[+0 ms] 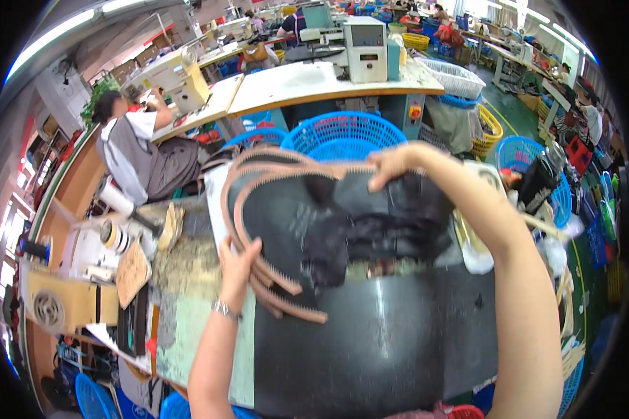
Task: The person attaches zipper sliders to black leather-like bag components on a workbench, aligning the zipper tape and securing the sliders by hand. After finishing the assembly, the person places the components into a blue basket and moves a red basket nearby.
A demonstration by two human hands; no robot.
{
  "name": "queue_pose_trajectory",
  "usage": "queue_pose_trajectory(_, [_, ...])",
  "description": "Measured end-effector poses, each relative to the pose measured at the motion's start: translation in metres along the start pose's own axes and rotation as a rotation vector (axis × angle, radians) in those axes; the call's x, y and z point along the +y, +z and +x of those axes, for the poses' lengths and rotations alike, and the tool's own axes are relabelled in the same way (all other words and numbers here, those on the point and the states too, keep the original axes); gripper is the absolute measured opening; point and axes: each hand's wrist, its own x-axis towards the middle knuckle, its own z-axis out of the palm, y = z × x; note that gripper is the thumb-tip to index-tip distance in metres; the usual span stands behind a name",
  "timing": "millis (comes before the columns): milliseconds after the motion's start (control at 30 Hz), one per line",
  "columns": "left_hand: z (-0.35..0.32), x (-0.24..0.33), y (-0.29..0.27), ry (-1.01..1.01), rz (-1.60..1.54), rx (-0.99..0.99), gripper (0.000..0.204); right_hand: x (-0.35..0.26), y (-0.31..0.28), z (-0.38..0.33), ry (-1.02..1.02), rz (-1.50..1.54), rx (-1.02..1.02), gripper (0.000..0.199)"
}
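Left hand [239, 264] pinches bent brown strips [239, 218], tips pointing over the black mat [356, 349]; right hand [390, 167] holds the black panel [279, 206].

The left hand [237, 267] sits low, thumb raised; the right hand [394, 163] farther forward, arm angled inward.

A worn pale-green table [182, 325] bears a glossy black mat [356, 349].

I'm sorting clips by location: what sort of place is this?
Probably a sewing workshop: a seated co-worker is at what looks like a sewing machine, with a long workbench and blue basket nearby.
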Motion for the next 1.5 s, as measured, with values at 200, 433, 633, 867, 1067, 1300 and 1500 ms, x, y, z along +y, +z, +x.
queue_pose_trajectory(200, [-0.008,0.012,0.003,-0.367,-0.534,-0.272,0.087,0.060,0.006,0.049,0.009,0.680,-0.468,0.098])
queue_pose_trajectory(433, [0.018,0.032,0.018,-0.480,-0.699,-0.380,0.065,0.051,0.029,0.044,-0.253,0.684,-0.362,0.104])
queue_pose_trajectory(633, [0.027,0.112,0.015,-0.349,-0.556,-0.379,0.059,0.035,0.023,0.038,-0.161,0.746,-0.408,0.077])
queue_pose_trajectory(867, [0.175,0.224,0.038,0.049,-0.292,-0.624,0.029,0.054,-0.084,0.018,-0.243,0.916,0.068,0.048])
queue_pose_trajectory(1067, [0.323,0.250,0.117,-0.097,-0.386,-0.689,0.034,0.117,-0.185,0.100,-0.122,1.005,0.184,0.074])
queue_pose_trajectory(1300, [0.328,0.107,0.156,0.232,0.337,-0.141,0.072,0.184,-0.073,0.229,0.090,0.651,0.453,0.093])
queue_pose_trajectory(1500, [0.218,0.049,0.036,0.526,0.632,0.158,0.061,0.167,0.079,0.273,0.124,0.264,-0.078,0.083])
